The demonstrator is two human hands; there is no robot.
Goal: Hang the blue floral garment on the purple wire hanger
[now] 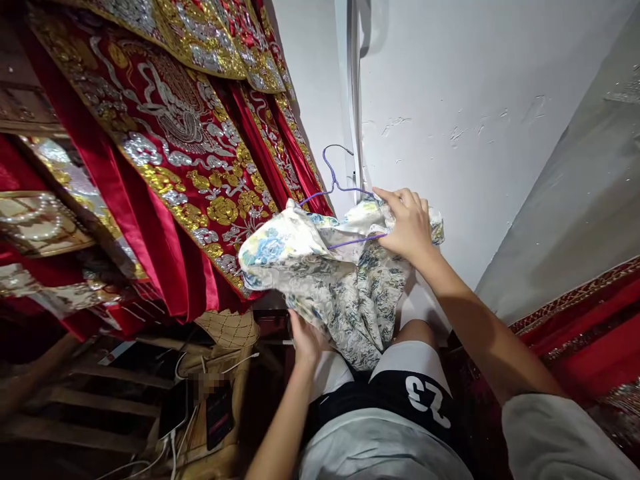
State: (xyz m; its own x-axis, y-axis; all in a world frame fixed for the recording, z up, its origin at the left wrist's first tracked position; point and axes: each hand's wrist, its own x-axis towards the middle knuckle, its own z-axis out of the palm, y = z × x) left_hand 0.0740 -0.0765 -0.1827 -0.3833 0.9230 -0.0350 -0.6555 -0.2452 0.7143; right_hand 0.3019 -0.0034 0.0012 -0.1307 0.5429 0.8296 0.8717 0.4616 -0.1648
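Observation:
A floral garment (345,293), white with blue and yellow flowers, hangs on a purple clothes hanger (333,180) in front of me. Its outside shows at the shoulders, while the paler reverse of the cloth shows lower down. My right hand (407,223) is closed on the garment's right shoulder and the hanger there, thumb below and fingers over the top. Lower left, my left hand (304,337) grips the side of the cloth, its fingers partly hidden behind the fabric. The hanger's hook points up, near a pale vertical strip on the wall.
Red cloth hangings (200,153) with gold and silver embroidery fill the left side. A white wall (450,87) rises ahead and right. Phones (219,415) and white cables lie on a wooden stool (227,377) at lower left. More red cloth (600,327) is at far right.

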